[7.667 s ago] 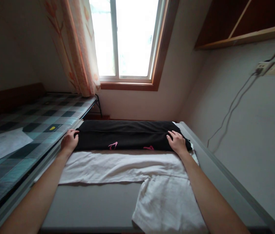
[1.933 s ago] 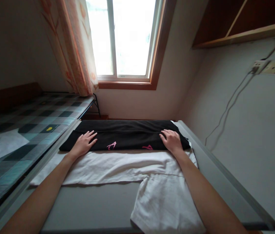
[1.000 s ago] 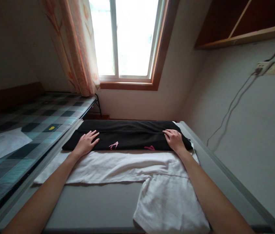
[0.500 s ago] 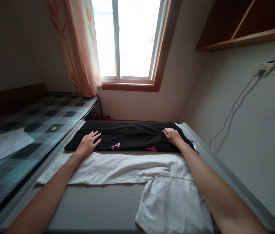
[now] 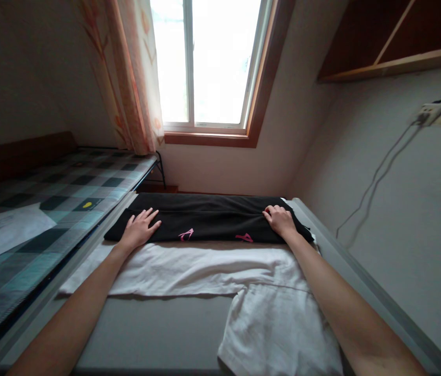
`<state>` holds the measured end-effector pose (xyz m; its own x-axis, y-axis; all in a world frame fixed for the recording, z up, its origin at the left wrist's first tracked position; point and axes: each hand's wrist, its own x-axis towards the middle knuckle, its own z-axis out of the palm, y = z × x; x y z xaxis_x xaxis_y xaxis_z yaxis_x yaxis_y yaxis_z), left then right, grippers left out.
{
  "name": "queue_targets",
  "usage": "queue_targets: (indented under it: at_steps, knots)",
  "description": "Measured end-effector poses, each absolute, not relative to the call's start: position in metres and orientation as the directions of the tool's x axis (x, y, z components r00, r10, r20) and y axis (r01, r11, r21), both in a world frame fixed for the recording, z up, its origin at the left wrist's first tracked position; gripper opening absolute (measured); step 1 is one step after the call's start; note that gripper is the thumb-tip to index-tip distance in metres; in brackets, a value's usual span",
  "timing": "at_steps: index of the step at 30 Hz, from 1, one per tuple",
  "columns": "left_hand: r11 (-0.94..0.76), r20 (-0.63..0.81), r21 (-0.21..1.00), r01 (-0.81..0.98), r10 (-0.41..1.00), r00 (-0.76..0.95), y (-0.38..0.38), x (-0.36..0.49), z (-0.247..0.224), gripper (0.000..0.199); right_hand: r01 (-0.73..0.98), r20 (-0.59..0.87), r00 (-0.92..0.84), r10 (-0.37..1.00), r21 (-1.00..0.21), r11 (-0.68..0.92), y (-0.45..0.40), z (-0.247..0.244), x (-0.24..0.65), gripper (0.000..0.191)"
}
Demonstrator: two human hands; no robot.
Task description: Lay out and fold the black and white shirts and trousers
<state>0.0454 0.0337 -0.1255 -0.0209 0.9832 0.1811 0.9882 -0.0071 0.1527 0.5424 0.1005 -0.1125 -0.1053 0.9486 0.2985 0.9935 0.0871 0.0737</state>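
A black folded garment [image 5: 212,219] with pink marks lies across the far part of a pale grey tabletop [image 5: 157,329]. Just in front of it, partly tucked under its near edge, is a white T-shirt [image 5: 204,269] whose sleeve spreads toward me at the right. My left hand [image 5: 140,227] rests flat on the left end of the black cloth, fingers spread. On the right end lies my right hand [image 5: 280,219], fingers loosely bent against the fabric; neither hand visibly pinches any cloth.
At the left a bed with a checked mattress [image 5: 103,183] carries a sheet of paper [image 5: 7,232]. A window [image 5: 220,62] and a patterned curtain [image 5: 126,78] are ahead. On the right wall are a socket [image 5: 429,113] with a hanging cable and a wooden shelf [image 5: 396,61].
My right hand has shifted very slightly to the right on the black cloth, and my left hand slightly left. The garments lie as before; the view has tilted a little.
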Motion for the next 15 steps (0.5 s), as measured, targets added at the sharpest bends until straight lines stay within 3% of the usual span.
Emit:
queue_targets:
  at_steps: [5, 11, 15]
  knots:
    - [0.011, 0.229, 0.182, 0.983, 0.972, -0.053, 0.041, 0.037, -0.130, 0.052, 0.984, 0.448, -0.159, 0.880, 0.003, 0.176, 0.076, -0.122, 0.554, 0.047]
    - [0.056, 0.354, 0.169, 0.984, 0.928, -0.113, 0.053, 0.024, -0.133, 0.052, 0.994, 0.300, -0.090, 0.950, -0.026, 0.102, 0.059, -0.140, 0.564, 0.054]
    - [0.076, 0.394, 0.194, 0.978, 0.907, -0.149, 0.055, 0.019, -0.133, 0.041, 0.998, 0.264, -0.054, 0.963, -0.014, 0.060, 0.057, -0.141, 0.563, 0.055]
